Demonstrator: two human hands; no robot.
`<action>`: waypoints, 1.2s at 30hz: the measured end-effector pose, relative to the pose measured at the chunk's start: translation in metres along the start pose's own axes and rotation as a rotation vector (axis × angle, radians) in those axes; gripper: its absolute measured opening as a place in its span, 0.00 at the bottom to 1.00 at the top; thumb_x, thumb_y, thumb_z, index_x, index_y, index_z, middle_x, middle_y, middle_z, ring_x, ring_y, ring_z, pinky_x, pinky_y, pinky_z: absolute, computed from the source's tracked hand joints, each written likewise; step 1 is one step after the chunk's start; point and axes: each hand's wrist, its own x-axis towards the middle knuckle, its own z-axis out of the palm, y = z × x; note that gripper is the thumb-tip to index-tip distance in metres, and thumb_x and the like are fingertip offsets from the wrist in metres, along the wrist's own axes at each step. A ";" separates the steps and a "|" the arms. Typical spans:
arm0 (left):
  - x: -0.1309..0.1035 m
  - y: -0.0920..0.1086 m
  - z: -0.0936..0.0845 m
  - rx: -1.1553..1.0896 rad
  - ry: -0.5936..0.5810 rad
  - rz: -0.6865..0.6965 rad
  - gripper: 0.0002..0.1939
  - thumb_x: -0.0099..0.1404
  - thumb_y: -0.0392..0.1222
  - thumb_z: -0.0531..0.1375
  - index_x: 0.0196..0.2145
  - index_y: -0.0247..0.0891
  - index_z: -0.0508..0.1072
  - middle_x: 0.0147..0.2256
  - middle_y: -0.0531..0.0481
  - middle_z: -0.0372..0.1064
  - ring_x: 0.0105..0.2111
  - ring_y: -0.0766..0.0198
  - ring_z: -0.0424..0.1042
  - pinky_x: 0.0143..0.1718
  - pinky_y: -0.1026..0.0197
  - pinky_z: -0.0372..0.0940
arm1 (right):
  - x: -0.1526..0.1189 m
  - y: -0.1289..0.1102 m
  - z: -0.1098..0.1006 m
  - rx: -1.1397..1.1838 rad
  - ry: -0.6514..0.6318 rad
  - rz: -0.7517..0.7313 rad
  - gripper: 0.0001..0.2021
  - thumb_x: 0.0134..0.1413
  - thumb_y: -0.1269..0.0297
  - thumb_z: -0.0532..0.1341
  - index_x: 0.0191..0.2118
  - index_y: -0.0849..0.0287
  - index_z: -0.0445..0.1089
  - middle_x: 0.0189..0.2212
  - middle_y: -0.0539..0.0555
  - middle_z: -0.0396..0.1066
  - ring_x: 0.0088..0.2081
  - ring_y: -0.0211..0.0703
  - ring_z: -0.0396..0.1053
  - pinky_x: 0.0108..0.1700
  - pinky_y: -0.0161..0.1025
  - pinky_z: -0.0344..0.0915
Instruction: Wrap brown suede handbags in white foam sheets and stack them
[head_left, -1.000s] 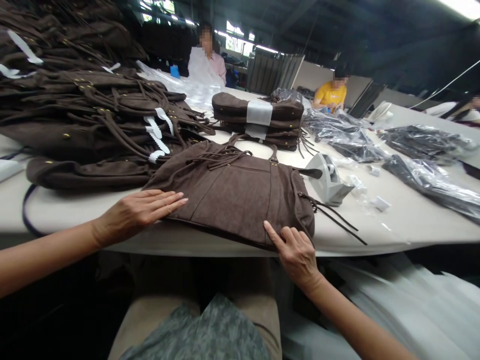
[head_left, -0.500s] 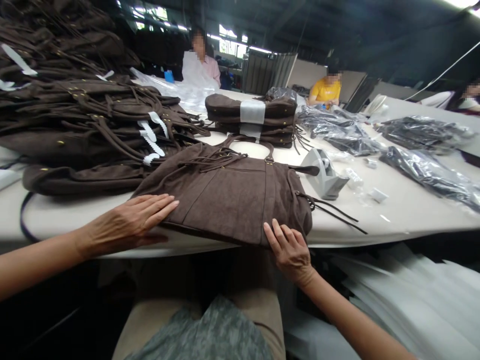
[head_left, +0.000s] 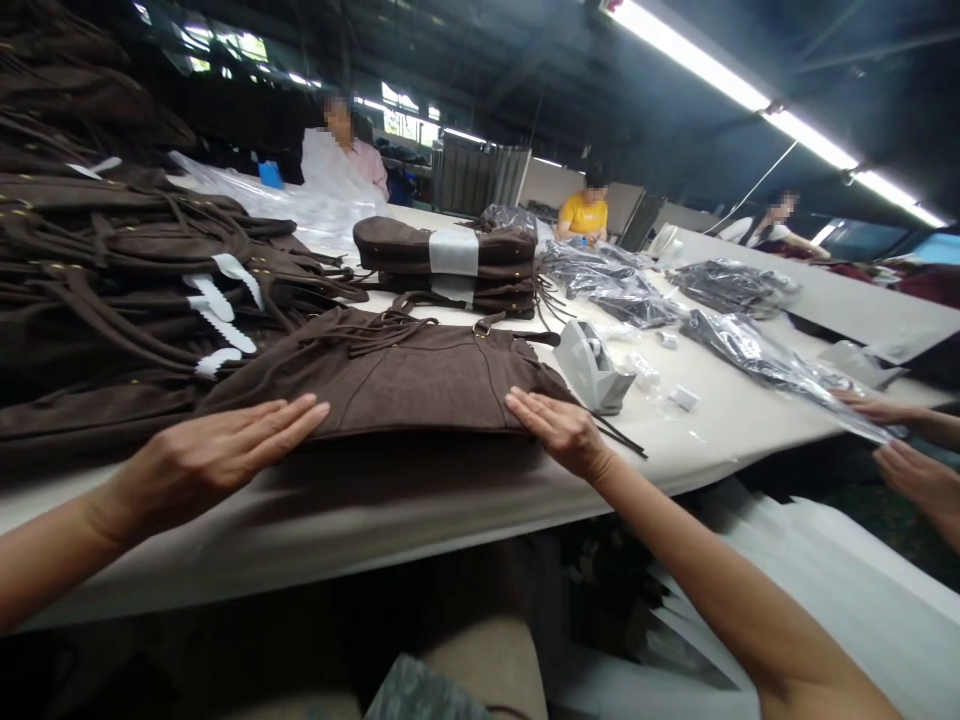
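A dark brown suede-like handbag (head_left: 420, 385) lies across the front of the table, its handles pointing away from me and its near edge raised above the tabletop. At the left end of that edge, my left hand (head_left: 217, 450) has straight fingers over the bag; its thumb is hidden. My right hand (head_left: 562, 430) grips the right end, fingers on top and thumb out of sight. Thin dark cords (head_left: 622, 436) trail from the bag's right side. Just past that side stands a grey tape dispenser (head_left: 596, 370).
A heap of brown bags (head_left: 97, 260) with white paper strips is on the left. Folded bags (head_left: 450, 255) are stacked behind. Plastic-wrapped bags (head_left: 611, 280) lie to the right. Another person's hands (head_left: 911, 460) hold clear plastic at far right. White sheets (head_left: 840, 590) are below.
The view has swung right, so things sit further left. The bag's near edge has risen and tilted, with both hands still at its ends. Another person's hands have come into view.
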 end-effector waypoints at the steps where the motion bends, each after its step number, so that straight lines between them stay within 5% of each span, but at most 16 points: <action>1: -0.003 0.003 0.001 -0.002 -0.028 0.002 0.39 0.67 0.27 0.46 0.68 0.61 0.39 0.61 0.58 0.62 0.58 0.59 0.67 0.60 0.50 0.62 | -0.006 -0.002 0.008 0.029 -0.004 0.013 0.28 0.64 0.80 0.48 0.66 0.55 0.59 0.60 0.55 0.64 0.60 0.45 0.65 0.61 0.44 0.65; 6: -0.010 0.008 0.003 0.007 -0.172 0.001 0.41 0.66 0.25 0.45 0.68 0.61 0.38 0.63 0.53 0.60 0.58 0.56 0.67 0.57 0.50 0.66 | -0.025 -0.024 0.018 0.139 -0.097 0.132 0.30 0.62 0.82 0.46 0.66 0.53 0.59 0.62 0.52 0.62 0.64 0.45 0.58 0.64 0.47 0.61; 12: 0.010 0.003 -0.012 0.105 -0.306 0.117 0.43 0.64 0.22 0.46 0.65 0.69 0.47 0.64 0.51 0.58 0.57 0.56 0.69 0.42 0.63 0.72 | -0.004 -0.048 -0.013 0.206 -0.483 0.193 0.37 0.56 0.77 0.54 0.70 0.47 0.47 0.70 0.50 0.42 0.69 0.51 0.43 0.67 0.57 0.48; 15: 0.012 0.004 -0.012 0.044 -0.342 0.091 0.40 0.66 0.25 0.47 0.64 0.70 0.49 0.67 0.51 0.51 0.61 0.55 0.63 0.52 0.58 0.68 | 0.015 -0.051 -0.024 0.303 -0.522 0.180 0.25 0.64 0.66 0.54 0.66 0.51 0.56 0.68 0.52 0.50 0.69 0.49 0.46 0.67 0.56 0.47; 17: 0.010 0.003 -0.007 -0.033 -0.302 0.074 0.34 0.69 0.31 0.50 0.62 0.71 0.52 0.69 0.54 0.45 0.64 0.52 0.57 0.59 0.52 0.62 | 0.037 -0.048 -0.024 0.376 -0.504 0.130 0.18 0.69 0.62 0.50 0.57 0.57 0.68 0.62 0.55 0.62 0.64 0.45 0.57 0.64 0.47 0.54; 21: 0.006 0.001 0.002 -0.156 -0.245 0.063 0.26 0.68 0.48 0.56 0.61 0.71 0.57 0.68 0.58 0.48 0.66 0.52 0.52 0.66 0.46 0.49 | 0.094 -0.042 -0.003 0.409 -0.572 -0.050 0.23 0.72 0.57 0.45 0.36 0.59 0.74 0.40 0.55 0.76 0.42 0.39 0.72 0.48 0.36 0.66; 24: 0.002 0.001 0.006 -0.167 -0.246 0.064 0.26 0.70 0.45 0.54 0.62 0.69 0.56 0.67 0.58 0.51 0.66 0.56 0.52 0.67 0.48 0.47 | 0.120 -0.050 0.027 0.422 -0.502 -0.164 0.19 0.71 0.55 0.48 0.50 0.61 0.71 0.52 0.58 0.71 0.53 0.44 0.67 0.56 0.41 0.61; 27: -0.006 0.003 0.007 -0.193 -0.290 0.057 0.29 0.68 0.40 0.53 0.62 0.69 0.55 0.68 0.60 0.47 0.67 0.56 0.50 0.67 0.48 0.46 | 0.120 -0.065 0.048 0.455 -0.460 -0.213 0.24 0.70 0.58 0.49 0.67 0.57 0.54 0.67 0.56 0.52 0.68 0.46 0.46 0.68 0.51 0.42; 31: -0.005 0.001 -0.010 -0.314 -0.412 -0.010 0.28 0.67 0.42 0.54 0.60 0.70 0.59 0.69 0.63 0.43 0.67 0.55 0.50 0.67 0.46 0.46 | 0.108 -0.077 0.051 0.480 -0.525 -0.163 0.24 0.71 0.57 0.47 0.68 0.49 0.51 0.69 0.49 0.47 0.70 0.45 0.39 0.69 0.55 0.34; 33: 0.008 -0.006 -0.022 -0.394 -0.490 -0.037 0.23 0.71 0.44 0.50 0.59 0.67 0.62 0.68 0.63 0.48 0.65 0.58 0.55 0.63 0.50 0.54 | 0.107 -0.077 0.049 0.503 -0.551 -0.147 0.23 0.71 0.54 0.46 0.68 0.45 0.51 0.69 0.47 0.46 0.70 0.46 0.40 0.69 0.55 0.35; 36: 0.050 -0.014 -0.030 -0.448 -0.510 -0.214 0.20 0.73 0.50 0.45 0.56 0.56 0.70 0.54 0.57 0.72 0.50 0.64 0.73 0.49 0.63 0.67 | 0.109 -0.074 0.051 0.537 -0.561 -0.156 0.25 0.69 0.49 0.47 0.68 0.44 0.50 0.70 0.48 0.45 0.70 0.49 0.40 0.69 0.57 0.35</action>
